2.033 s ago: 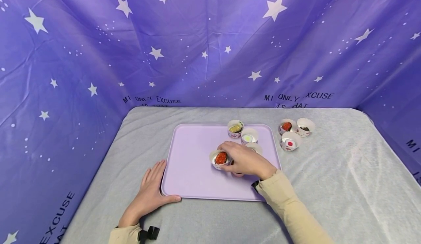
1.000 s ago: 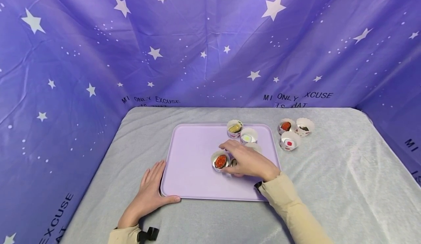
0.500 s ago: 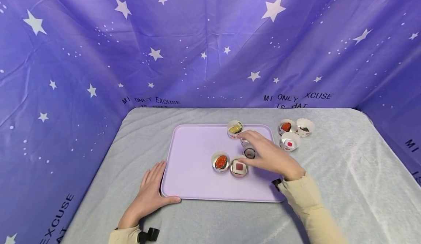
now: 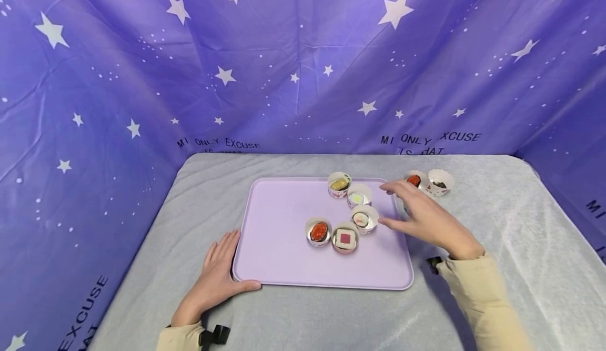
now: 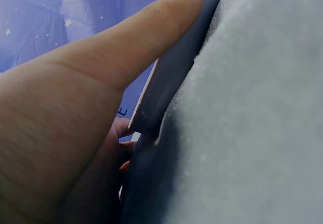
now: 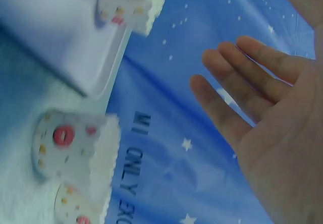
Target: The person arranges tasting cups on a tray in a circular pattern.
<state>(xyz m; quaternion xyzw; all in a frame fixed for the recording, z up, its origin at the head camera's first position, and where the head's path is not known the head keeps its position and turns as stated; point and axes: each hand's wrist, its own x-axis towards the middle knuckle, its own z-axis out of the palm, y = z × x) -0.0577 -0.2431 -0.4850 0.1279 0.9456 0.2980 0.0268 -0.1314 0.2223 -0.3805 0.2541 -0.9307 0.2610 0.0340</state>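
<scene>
My left hand [image 4: 214,278] lies at the near left corner of the purple tray [image 4: 279,256], fingers along its left side and thumb on the front edge. Over the tray's right edge hovers my right hand [image 4: 428,220], fingers and thumb spread, holding nothing. Paper cups with sushi pieces stand on the tray: one with orange roe [image 4: 319,231], one with a square white and red piece [image 4: 345,238], one with a round roll [image 4: 363,219], one with a yellow-green centre [image 4: 359,198] and one with a yellow topping [image 4: 339,184]. My right hand hides a cup beyond the tray.
Right of the tray, on the grey cloth [image 4: 502,246], stand a cup with orange roe [image 4: 414,180] and a cup with a dark piece [image 4: 440,183]. A purple star-printed curtain [image 4: 303,67] rises behind and beside the table.
My right hand has let go of the roe cup, which stays on the tray beside the square piece's cup, and has moved right past the other cups. My left hand stays in place.
</scene>
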